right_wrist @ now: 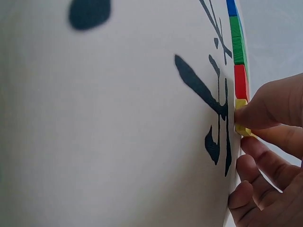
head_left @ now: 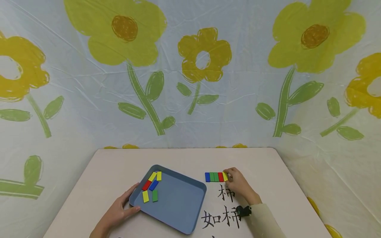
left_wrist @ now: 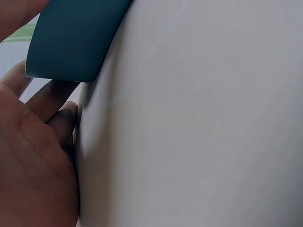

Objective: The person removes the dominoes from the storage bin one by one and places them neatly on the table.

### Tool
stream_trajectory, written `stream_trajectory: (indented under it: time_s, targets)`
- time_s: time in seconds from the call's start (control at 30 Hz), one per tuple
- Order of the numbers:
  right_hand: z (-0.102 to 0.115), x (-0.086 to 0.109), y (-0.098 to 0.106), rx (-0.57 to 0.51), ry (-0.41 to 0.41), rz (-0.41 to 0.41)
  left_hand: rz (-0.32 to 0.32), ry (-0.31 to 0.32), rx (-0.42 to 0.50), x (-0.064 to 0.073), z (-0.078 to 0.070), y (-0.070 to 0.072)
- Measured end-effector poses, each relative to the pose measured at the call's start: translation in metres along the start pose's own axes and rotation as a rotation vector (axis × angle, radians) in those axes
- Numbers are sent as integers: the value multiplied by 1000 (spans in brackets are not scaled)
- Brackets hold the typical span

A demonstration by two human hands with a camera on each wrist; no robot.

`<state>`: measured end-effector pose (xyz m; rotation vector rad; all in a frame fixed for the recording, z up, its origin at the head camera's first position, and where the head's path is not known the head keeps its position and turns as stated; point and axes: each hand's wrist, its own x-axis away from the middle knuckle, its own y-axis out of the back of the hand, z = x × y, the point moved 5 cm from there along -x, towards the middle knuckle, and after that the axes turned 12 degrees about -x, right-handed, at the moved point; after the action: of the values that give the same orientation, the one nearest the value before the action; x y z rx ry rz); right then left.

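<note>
My right hand (head_left: 240, 184) pinches a yellow block (right_wrist: 242, 124) between thumb and fingers. This block stands at the right end of a row, beside a red block (head_left: 220, 177). Two green blocks (head_left: 214, 177) and a blue block (head_left: 207, 177) continue the row leftward. With thumb and fingers spread around its left corner, my left hand (head_left: 120, 207) holds a blue-grey tray (head_left: 175, 205). Inside the tray, toward its left side, lie several loose blocks: yellow ones (head_left: 145, 196), a red one (head_left: 147, 185), a blue one (head_left: 153, 185) and a green one (head_left: 155, 195).
Black brush-style characters (head_left: 220, 218) are printed on the pale tabletop (head_left: 119, 165), below the row. A dark printed shape (head_left: 244, 211) lies beside the right wrist. A white curtain (head_left: 238, 109) with yellow flowers hangs behind the table and along both sides.
</note>
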<state>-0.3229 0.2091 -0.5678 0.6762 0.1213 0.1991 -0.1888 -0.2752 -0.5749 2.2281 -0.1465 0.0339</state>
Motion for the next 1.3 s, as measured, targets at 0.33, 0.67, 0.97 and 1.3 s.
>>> stream_trajectory:
  time_s: [0.33,0.67,0.97,1.3]
  targets:
    - [3,2,0,4,16,-3,-16,-8,-8,2,2,0]
    - [3,3,0,17,13,-8,-29,-21,-27,2,0,1]
    - [7,5,2,23,-31,24,-22,-16,-21,2,-2,3]
    - [31,7,0,24,2,20,11,-10,40,1,0,0]
